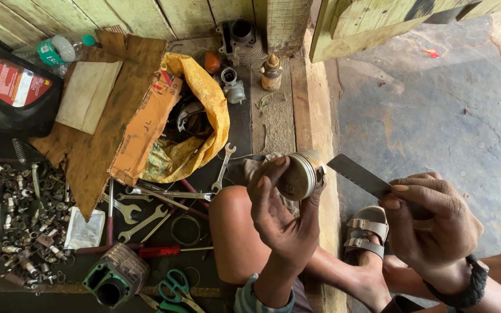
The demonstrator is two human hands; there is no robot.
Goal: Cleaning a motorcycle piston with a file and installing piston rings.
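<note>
Left hand (282,214) closed around piston (301,174): fingers wrapped over near rim, thumb across the face, crown end turned toward right. Piston held in air above bent knee, tilted, ring grooves visible on skirt.

Right hand (430,223) closed on flat dark blade (359,175); fingers curled tight over its lower end, free end angled up-left, tip just beside piston's right edge. Contact between tip and piston: cannot tell. Dark wristband on right wrist.

Relative to piston:
- Left, touching its level: open-end spanner (223,167) lying on dark board.
- Up-left: yellow bag (204,110), open, dark parts inside.
- Lower left: more spanners (141,223), red-handled screwdriver (160,251), finned cylinder (116,275), green-handled scissors (176,288).
- Far left: heap of small bolts and nuts (13,226); above it, black oil jug (13,93).
- Above: small carburettor-like part (233,87) and brown bottle (271,71) by green plank wall.
- Below right: foot in grey sandal (367,230) on concrete floor.
</note>
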